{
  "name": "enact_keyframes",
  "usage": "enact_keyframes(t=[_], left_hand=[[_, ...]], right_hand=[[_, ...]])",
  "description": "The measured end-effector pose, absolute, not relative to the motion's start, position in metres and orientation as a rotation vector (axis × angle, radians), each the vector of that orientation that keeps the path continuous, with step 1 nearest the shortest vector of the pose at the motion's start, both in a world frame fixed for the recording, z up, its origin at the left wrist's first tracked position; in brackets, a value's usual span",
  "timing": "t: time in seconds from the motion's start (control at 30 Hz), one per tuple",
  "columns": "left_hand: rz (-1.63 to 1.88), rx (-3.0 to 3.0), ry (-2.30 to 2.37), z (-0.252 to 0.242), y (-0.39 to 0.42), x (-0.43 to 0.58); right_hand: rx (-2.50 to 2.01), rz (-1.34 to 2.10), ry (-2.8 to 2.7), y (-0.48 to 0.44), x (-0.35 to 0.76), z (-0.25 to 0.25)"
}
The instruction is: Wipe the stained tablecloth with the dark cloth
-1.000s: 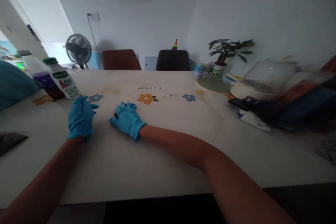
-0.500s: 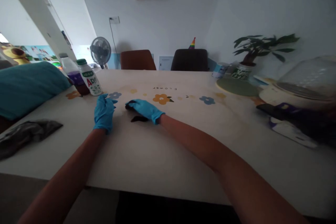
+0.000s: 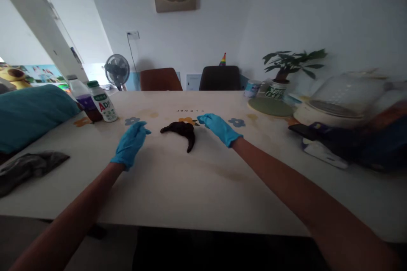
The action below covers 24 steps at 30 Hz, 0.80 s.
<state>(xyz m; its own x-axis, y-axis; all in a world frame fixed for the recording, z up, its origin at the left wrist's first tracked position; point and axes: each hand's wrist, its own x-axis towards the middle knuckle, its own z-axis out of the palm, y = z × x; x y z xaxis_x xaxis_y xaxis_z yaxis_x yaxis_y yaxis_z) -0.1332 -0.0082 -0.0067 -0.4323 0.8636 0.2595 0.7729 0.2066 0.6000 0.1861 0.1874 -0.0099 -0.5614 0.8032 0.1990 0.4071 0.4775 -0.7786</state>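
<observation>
A crumpled dark cloth piece [image 3: 180,128], shaped a little like a sock, lies curved on the white table [image 3: 165,194] between my hands. My left hand [image 3: 131,142], in a blue glove, is to its left with fingers stretched out and nothing in them. To the right of the cloth, my right hand [image 3: 219,128] in a matching glove is apart from it, near a printed orange flower. Its fingers are loosely extended and hold nothing that I can see.
A grey crumpled cloth [image 3: 32,167] lies at the left. Behind it stand a purple-labelled bottle [image 3: 85,100] and a white green-capped bottle [image 3: 102,102]. On the right are a potted plant [image 3: 276,89], a green round mat [image 3: 270,108] and a clear-domed appliance [image 3: 330,110].
My right hand has let go of the dark cloth and moved right, leaving it on the table. My left hand has shifted slightly, its fingers pointing more to the right. The camera view has shifted too.
</observation>
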Motion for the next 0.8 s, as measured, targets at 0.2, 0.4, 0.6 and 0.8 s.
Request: enact_keyframes(t=[0.2,0.4,0.6,0.8], left_hand=[[0.348,1.902,2.073,0.015,0.013,-0.043],[0.16,2.024,2.169,0.01,0.038,0.002],[0.319,1.932,2.403,0.038,0.063,-0.024],[0.389,1.882,2.519,0.029,0.091,-0.032]], right_hand=[[-0.882,1.477,-1.776,0.156,0.253,-0.026],[-0.686,1.948,-1.191,0.153,0.281,-0.026],[-0.527,2.012,-1.095,0.149,0.274,-0.028],[-0.499,1.885,-1.144,0.147,0.278,-0.03]])
